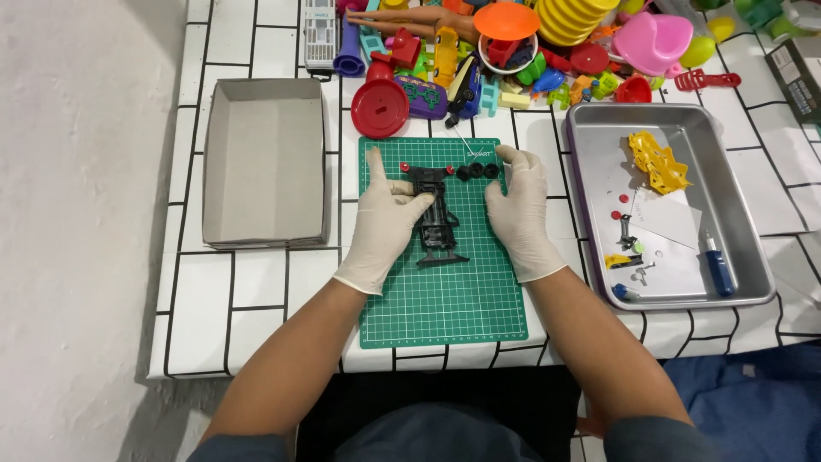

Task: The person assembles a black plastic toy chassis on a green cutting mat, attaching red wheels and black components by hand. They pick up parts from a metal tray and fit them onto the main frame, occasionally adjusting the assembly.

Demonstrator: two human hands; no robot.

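1. Table point(256, 282): white tiled top w/ black grid lines, glossy; a dark box point(800, 77) w/ a label is seen at the far right edge, print too small to tell.
2. Green cutting mat point(445, 299): rectangular, rubbery, fine white grid, small white lettering at its top right; laid at centre front.
3. Black toy chassis point(438, 218): hard plastic, long & narrow, laid lengthwise on the mat's upper half, between the hands.
4. Left hand point(385, 224): white glove, thumb & fingertips are pressed on the chassis' left side; lightly pinched, not a full grip.
5. Right hand point(519, 210): white glove, fingers are curled loosely just right of the chassis; whether it's touched cannot be told.
6. Three small black wheels point(477, 170): round, rubbery, lined up at the mat's top, by the right fingertips.
7. Grey cardboard box point(263, 162): shallow, open, matte, left of mat.
8. Metal tray point(727, 171): shiny steel, rounded corners, right of mat; held in it are a yellow lattice part point(657, 161), a blue-handled screwdriver point(717, 267) & small bits.
9. Toy pile point(530, 51): bright mixed plastic along the far edge; a red round lid point(380, 108) is nearest the mat.
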